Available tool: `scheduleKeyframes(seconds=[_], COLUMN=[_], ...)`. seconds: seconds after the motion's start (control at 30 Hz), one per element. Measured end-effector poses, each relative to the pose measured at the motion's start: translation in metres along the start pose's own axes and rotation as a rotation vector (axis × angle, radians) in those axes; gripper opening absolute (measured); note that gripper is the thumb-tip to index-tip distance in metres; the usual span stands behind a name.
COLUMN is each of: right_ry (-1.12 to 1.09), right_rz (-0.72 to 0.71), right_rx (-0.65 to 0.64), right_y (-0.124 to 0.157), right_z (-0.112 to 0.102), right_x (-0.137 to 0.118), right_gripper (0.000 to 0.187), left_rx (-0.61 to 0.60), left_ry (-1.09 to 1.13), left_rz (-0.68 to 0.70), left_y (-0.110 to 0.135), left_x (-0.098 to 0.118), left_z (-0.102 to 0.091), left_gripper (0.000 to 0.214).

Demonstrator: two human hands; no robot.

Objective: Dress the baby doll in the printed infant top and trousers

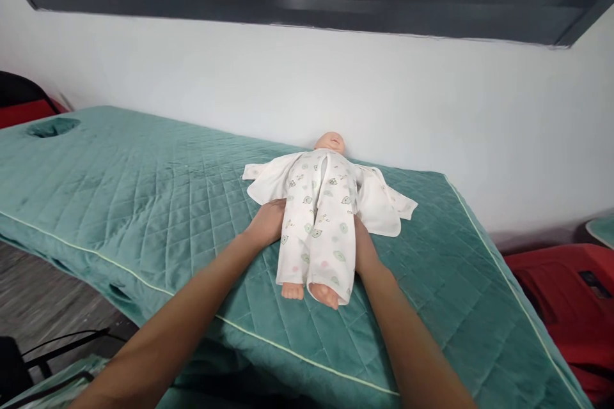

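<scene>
A baby doll (330, 140) lies on its back on the green quilted bed cover, head toward the wall and bare feet toward me. White trousers (330, 223) with a small animal print cover its legs and reach up to the chest. A white top (378, 201) is spread out flat under the doll, its sleeves stretched to both sides. My left hand (269, 222) touches the trousers' left edge, its fingertips tucked behind the fabric. Against the right edge is my right hand (365, 244), with its fingers hidden behind the trouser leg.
The green bed (144, 192) runs along a white wall (192, 70) below a dark window frame (336, 6). A face hole (54, 126) opens at the bed's far left. Red chairs (566, 307) stand beyond the right end, and another red and black seat (23, 102) is at the left.
</scene>
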State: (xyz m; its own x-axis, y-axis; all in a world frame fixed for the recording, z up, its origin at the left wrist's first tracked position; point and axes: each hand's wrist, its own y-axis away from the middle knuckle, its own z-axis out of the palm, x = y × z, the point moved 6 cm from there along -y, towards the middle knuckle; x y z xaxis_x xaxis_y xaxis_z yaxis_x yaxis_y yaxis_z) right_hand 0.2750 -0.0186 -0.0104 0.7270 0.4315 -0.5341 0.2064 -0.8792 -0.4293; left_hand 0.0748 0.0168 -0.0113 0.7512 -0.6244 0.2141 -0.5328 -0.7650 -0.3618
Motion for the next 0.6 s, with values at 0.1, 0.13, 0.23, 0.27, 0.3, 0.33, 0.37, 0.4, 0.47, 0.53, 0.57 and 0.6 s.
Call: scheduleKeyframes(seconds=[0.1,0.13,0.23,0.27,0.3,0.33,0.37,0.4,0.47,0.53,0.57,0.6], right_ry=[0.1,0.153,0.301,0.335,0.361,0.383,0.4,0.411,0.399,0.357,0.329,0.301], right_rz=[-0.011,-0.009,-0.011,-0.012,-0.013,-0.013,-0.012,-0.016,-0.043,-0.077,-0.088,-0.09], right_rx=[-0.002,-0.008,-0.057,-0.072,-0.083,-0.09,-0.095,-0.1,-0.108,-0.108,-0.104,-0.098], right_y=[0.001,0.001,-0.001,-0.001,-0.001,0.0,0.001,0.003,0.011,0.02,0.024,0.029], right_z=[-0.002,-0.002,0.002,0.002,0.001,0.0,-0.002,-0.004,-0.008,-0.01,-0.01,-0.011], right_x=[-0.007,-0.007,-0.008,-0.007,-0.007,-0.007,-0.007,-0.007,-0.01,-0.013,-0.014,-0.016], right_gripper=[0.035,0.035,0.027,0.024,0.022,0.021,0.019,0.019,0.02,0.024,0.026,0.027], left_rx=[0.061,0.076,0.09,0.086,0.076,0.064,0.05,0.037,0.019,0.015,0.017,0.022], left_ry=[-0.014,-0.012,0.0,0.005,0.01,0.015,0.02,0.027,0.046,0.078,0.098,0.118], left_rz=[0.05,0.065,0.075,0.066,0.056,0.046,0.039,0.033,0.027,0.026,0.022,0.013], left_y=[0.014,0.019,0.027,0.028,0.028,0.027,0.027,0.026,0.025,0.026,0.027,0.029], left_x=[0.003,0.004,0.005,0.005,0.005,0.004,0.004,0.004,0.003,0.003,0.003,0.003], left_z=[-0.005,-0.005,-0.006,-0.006,-0.006,-0.005,-0.005,-0.005,-0.004,-0.005,-0.006,-0.007], left_gripper=[0.022,0.025,0.03,0.03,0.03,0.03,0.029,0.029,0.028,0.029,0.03,0.03])
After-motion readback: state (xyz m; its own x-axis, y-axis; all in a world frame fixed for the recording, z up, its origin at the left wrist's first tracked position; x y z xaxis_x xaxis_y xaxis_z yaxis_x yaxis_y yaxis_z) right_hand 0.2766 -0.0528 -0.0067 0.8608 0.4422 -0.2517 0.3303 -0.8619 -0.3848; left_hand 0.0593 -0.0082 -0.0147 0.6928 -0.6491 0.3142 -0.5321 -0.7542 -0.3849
